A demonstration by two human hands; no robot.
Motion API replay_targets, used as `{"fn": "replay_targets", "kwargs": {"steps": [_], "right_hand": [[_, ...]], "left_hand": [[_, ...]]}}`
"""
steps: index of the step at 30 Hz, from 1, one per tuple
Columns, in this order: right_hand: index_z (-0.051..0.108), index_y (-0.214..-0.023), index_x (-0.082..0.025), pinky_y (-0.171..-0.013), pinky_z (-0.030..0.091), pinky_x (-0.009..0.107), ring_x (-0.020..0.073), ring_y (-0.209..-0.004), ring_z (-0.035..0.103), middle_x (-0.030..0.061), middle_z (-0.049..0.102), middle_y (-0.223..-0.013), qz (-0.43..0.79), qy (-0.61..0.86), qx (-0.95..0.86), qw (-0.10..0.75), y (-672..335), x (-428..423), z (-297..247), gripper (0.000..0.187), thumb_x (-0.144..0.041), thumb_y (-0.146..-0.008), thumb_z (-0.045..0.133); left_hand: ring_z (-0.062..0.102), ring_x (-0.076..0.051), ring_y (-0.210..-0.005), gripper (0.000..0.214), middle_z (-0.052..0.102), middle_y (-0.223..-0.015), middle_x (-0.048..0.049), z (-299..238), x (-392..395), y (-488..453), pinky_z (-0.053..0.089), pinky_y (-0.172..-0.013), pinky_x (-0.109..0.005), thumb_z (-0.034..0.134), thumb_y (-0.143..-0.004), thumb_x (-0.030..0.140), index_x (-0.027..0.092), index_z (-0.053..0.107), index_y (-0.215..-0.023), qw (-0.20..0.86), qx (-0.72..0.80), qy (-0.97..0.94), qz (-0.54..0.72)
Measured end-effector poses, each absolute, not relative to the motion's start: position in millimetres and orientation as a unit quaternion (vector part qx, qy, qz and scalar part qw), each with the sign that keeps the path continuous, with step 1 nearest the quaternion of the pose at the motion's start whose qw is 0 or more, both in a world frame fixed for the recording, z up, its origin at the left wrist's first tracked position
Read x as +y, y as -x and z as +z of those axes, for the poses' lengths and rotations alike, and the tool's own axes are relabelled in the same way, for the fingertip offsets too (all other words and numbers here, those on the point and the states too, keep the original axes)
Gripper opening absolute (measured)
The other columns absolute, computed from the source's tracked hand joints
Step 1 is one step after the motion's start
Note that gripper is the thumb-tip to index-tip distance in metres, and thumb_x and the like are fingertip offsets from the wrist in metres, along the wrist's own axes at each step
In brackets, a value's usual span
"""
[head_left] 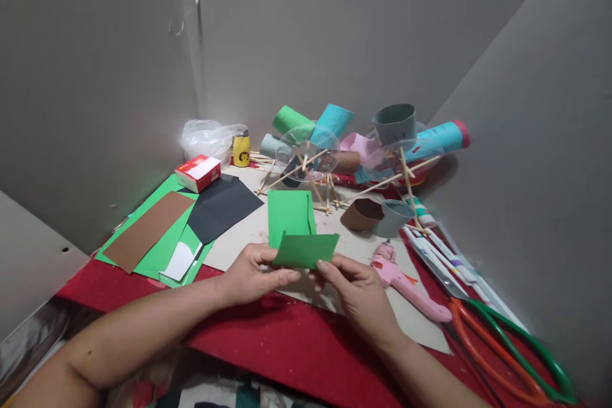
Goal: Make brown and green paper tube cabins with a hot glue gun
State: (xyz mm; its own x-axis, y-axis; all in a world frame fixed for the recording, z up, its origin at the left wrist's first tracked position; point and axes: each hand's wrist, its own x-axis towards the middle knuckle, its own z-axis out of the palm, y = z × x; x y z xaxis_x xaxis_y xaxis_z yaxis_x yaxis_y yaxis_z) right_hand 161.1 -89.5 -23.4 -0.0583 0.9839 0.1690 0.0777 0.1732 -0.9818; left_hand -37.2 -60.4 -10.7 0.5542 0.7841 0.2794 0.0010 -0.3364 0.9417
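Left hand (251, 277) and right hand (356, 290) pinch one green paper strip (306, 250), near one green sheet (289, 213) and one glue gun (406, 280).

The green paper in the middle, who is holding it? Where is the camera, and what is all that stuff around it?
The camera sits on a person's head and looks down, so you see what that person sees. There is no machine here, only two bare hands. The left hand and the right hand both pinch a piece of green paper that has a fold in it. Below lies a red table cover with a pale card sheet on top. To the right are a pink glue gun and scissors with orange and green handles. To the left are brown paper, black paper and a small red and white box. At the back stands a model of coloured paper tubes and wooden sticks.
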Motion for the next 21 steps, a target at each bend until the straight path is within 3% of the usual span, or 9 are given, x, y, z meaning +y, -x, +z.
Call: {"fn": "replay_targets", "kwargs": {"steps": [6,12,16,21], "right_hand": [[0.068,-0.061,-0.019,-0.06,0.042,0.026,0.0154,-0.061,0.056,0.0023,0.063,-0.062,0.431,0.475,-0.565,0.519,-163.8,-87.8,-28.6,0.031,-0.041,-0.082,0.066],[0.068,-0.063,-0.019,-0.059,0.041,0.025,0.0141,-0.059,0.054,0.0012,0.062,-0.061,0.396,0.483,-0.568,0.536,-161.8,-86.9,-25.5,0.03,-0.041,-0.083,0.065],[0.067,-0.063,-0.018,-0.058,0.041,0.025,0.0136,-0.058,0.054,0.0009,0.063,-0.06,0.414,0.489,-0.55,0.536,-160.3,-85.5,-27.5,0.031,-0.042,-0.083,0.065],[0.067,-0.064,-0.018,-0.059,0.043,0.026,0.0142,-0.055,0.056,0.0007,0.064,-0.057,0.426,0.486,-0.519,0.56,-160.4,-82.4,-28.3,0.031,-0.043,-0.083,0.064]], "left_hand": [[0.063,-0.017,-0.075,0.027,0.072,-0.086,-0.007,-11.1,-59.5,36.7,0.048,-0.07,-0.024,0.065,-0.082,0.034,0.011,0.074,-0.093,0.53,0.3,-0.688,0.394],[0.053,-0.011,-0.059,0.031,0.065,-0.064,-0.0029,-10.5,-55.5,37.0,0.041,-0.058,-0.021,0.067,-0.08,0.039,0.01,0.07,-0.071,0.536,0.367,-0.633,0.421],[0.053,-0.011,-0.064,0.03,0.064,-0.068,-0.0035,-7.6,-55.2,37.1,0.041,-0.062,-0.022,0.067,-0.081,0.036,0.01,0.068,-0.066,0.552,0.333,-0.637,0.423],[0.059,-0.016,-0.079,0.024,0.068,-0.083,-0.006,-5.7,-54.0,36.5,0.044,-0.075,-0.026,0.068,-0.08,0.035,0.011,0.07,-0.078,0.577,0.299,-0.653,0.389]]}}
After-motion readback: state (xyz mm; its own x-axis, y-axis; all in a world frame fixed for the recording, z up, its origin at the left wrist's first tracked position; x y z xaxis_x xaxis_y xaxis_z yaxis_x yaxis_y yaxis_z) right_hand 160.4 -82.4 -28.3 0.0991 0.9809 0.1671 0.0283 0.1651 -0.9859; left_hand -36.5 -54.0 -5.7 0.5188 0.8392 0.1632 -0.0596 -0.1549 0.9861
